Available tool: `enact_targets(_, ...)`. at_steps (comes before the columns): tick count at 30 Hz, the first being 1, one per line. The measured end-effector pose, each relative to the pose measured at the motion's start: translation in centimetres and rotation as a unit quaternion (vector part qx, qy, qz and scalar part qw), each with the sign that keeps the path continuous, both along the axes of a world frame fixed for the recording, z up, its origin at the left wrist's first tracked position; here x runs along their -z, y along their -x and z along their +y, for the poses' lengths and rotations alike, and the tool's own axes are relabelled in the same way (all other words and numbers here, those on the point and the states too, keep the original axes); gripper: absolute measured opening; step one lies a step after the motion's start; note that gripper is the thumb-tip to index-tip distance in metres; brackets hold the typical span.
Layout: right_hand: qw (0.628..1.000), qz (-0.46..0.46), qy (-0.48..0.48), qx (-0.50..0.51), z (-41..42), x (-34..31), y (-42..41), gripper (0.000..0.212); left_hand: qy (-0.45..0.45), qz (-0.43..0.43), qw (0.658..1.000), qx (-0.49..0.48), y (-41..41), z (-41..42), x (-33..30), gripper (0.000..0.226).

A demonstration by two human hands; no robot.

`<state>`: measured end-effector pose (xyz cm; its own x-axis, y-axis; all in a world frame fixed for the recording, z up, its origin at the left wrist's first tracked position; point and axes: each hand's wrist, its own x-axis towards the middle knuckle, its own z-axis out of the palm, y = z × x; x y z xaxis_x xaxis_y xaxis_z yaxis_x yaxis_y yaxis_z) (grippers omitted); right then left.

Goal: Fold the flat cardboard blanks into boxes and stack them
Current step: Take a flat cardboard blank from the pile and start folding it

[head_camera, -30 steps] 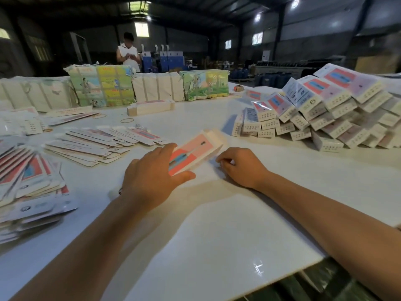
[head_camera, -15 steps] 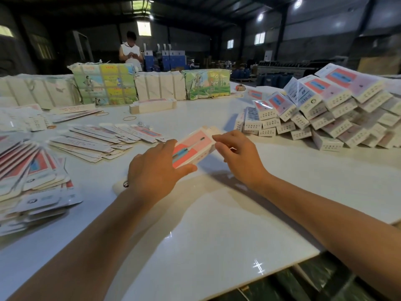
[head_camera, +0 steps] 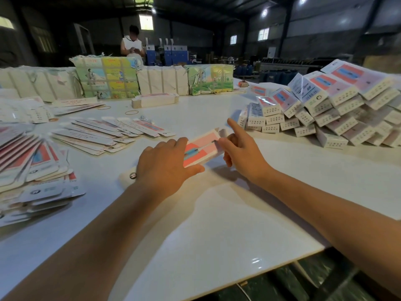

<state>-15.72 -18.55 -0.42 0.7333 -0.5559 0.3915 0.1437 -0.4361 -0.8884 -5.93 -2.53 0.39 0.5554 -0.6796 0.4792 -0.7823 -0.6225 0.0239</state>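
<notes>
White counter (head_camera: 217,224), head view: left hand (head_camera: 165,168) gripping half-formed box (head_camera: 200,149) mid-counter, right hand (head_camera: 243,151) tucking end flap, forefinger out; folded stack (head_camera: 325,105) right, many flat blanks (head_camera: 104,135) left unfolded.

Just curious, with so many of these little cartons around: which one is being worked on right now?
The pink-and-blue box at the table's middle, held between the left hand and right hand. The others sit untouched: folded boxes piled right, flat blanks fanned left.

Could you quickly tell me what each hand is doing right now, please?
Left hand: grips the near end of the box.
Right hand: at the box's far end, index finger extended; grip cannot be told.
</notes>
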Motion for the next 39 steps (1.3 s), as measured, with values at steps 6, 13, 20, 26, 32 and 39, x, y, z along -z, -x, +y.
enact_targets(6, 0.995, 0.032, 0.081, 0.05, -0.3, 0.2, -0.1, 0.01, -0.034, -0.028, 0.999, 0.003, 0.6, -0.2, 0.0, 0.072)
enact_targets(13, 0.998, 0.054, 0.007, -0.032, -0.9, 0.0, -0.1, 0.023, -0.057, -0.087, 0.994, 0.026, 1.0, -0.2, 0.1, 0.069)
enact_targets(20, 0.994, 0.07, 0.082, -0.018, -0.7, 0.0, 0.3, 0.016, -0.043, -0.072, 0.996, 0.032, 1.0, -0.2, 0.4, 0.069)
enact_targets(26, 0.944, 0.045, 0.3, 0.132, -1.0, -0.1, 0.8, 0.049, 0.002, -0.049, 0.999, 0.019, 0.6, -0.1, 0.5, 0.064)
enact_targets(32, 0.971, 0.025, -0.234, -0.043, -1.3, -0.7, 0.0, 0.069, 0.043, -0.006, 0.999, 0.029, 1.0, -0.1, 0.4, 0.065)
enact_targets(39, 0.997, 0.069, 0.017, 0.007, -0.7, -0.2, 0.2, 0.019, 0.004, -0.047, 0.999, 0.025, 1.5, -0.8, 1.0, 0.065)
